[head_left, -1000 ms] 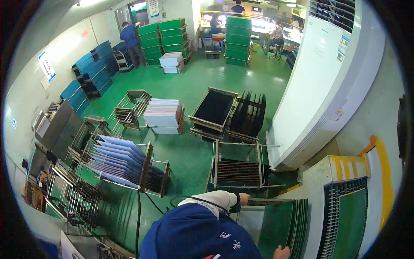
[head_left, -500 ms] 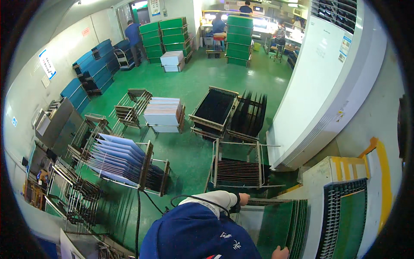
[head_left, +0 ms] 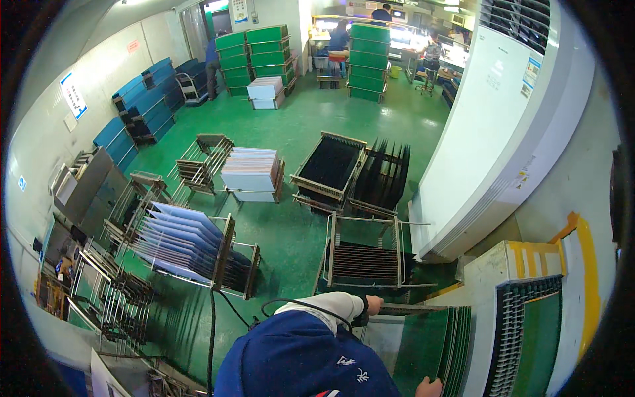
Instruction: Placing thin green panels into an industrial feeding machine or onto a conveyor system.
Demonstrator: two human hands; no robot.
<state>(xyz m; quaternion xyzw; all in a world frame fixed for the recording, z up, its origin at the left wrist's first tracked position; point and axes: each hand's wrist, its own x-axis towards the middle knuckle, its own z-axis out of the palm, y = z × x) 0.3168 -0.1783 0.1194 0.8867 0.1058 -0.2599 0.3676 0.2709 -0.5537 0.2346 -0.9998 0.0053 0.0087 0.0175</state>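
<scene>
The head view looks down on a green factory floor, and we see our own blue cap and blue top at the lower edge. Our left hand [head_left: 374,305], at the end of a white sleeve [head_left: 324,307] with a dark wristband, is closed on the end of a thin panel edge [head_left: 413,308] that runs level to the right, just above the stack of green panels [head_left: 423,347] standing on edge in front of us. Our right hand [head_left: 428,387] shows only as curled fingers at the bottom edge, touching the lower edge of those same green panels; we cannot tell whether it grips them or merely rests there. Just right of the stack stands a slotted rack [head_left: 529,337] of more green sheets, set in a pale cabinet with yellow stripes [head_left: 522,255].

Just beyond the left hand sits a wire-frame trolley [head_left: 366,255] with dark ribbed slots. Further off lie a tray of black panels [head_left: 329,165] and a fan of black sheets [head_left: 383,175] beside it. To the left, a rack holds light blue sheets [head_left: 173,238] leaning in a row, and a white stack [head_left: 250,173] rests on another frame. A black cable [head_left: 211,331] trails across the floor near us. A tall white cabinet unit [head_left: 493,126] rises on the right. Green crates [head_left: 250,49] are stacked at the far end, where other people stand at benches.
</scene>
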